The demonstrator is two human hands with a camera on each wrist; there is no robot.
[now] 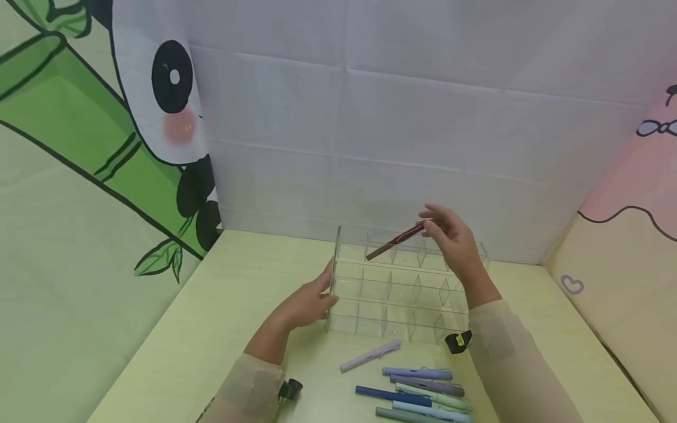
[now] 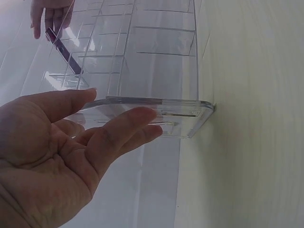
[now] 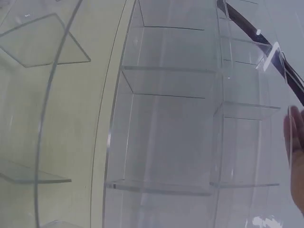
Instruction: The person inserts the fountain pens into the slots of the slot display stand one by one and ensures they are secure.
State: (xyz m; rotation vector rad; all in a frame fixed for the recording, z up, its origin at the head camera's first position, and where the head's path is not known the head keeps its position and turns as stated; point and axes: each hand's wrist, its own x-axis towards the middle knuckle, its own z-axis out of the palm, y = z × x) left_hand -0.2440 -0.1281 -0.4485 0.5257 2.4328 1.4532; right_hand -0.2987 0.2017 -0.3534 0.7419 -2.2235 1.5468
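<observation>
A clear acrylic organizer [image 1: 388,304] with rows of small compartments stands on the table. My right hand [image 1: 452,238] is above its back row and pinches one end of a dark red pen [image 1: 394,242]. The pen slants down to the left over the back compartments; the right wrist view shows this pen [image 3: 261,42] past the clear walls, with the hand [image 3: 298,156] partly cut off. At the organizer's left side, my left hand [image 1: 307,302] rests on the outer panel. Its extended fingers [image 2: 126,126] touch that panel in the left wrist view.
A pale lilac pen [image 1: 370,356] lies in front of the organizer. Several more pens, including a dark blue one [image 1: 394,396] and a purple one [image 1: 428,385], lie grouped at the front right. A white printed sheet [image 1: 275,176] hangs behind the table.
</observation>
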